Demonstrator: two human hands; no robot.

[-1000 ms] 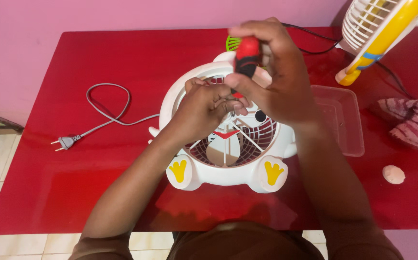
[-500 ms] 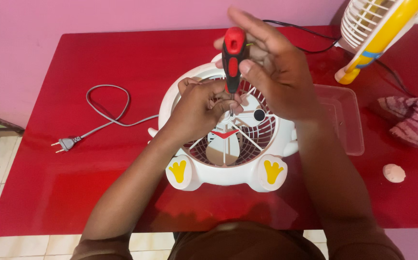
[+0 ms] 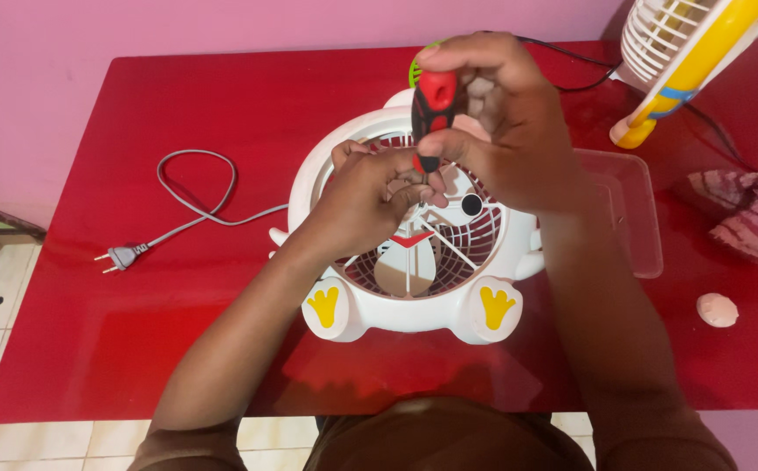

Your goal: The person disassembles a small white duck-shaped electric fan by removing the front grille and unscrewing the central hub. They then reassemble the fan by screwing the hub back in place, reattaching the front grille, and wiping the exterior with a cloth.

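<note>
While both hands (image 3: 449,157) work, red-black screwdriver (image 3: 432,109) upright, white fan (image 3: 414,296) w/ yellow feet.

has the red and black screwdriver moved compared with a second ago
Yes. The screwdriver sits a little further left and more upright over the white fan, which has stayed put; the right hand holds the handle.

Bare forearms, two hands, brown top (lower edge)

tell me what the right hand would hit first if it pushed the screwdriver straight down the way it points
Most likely the fan grille, right beside the left hand fingertips; the right hand holds the screwdriver upright above it. Depth is unclear.
</note>
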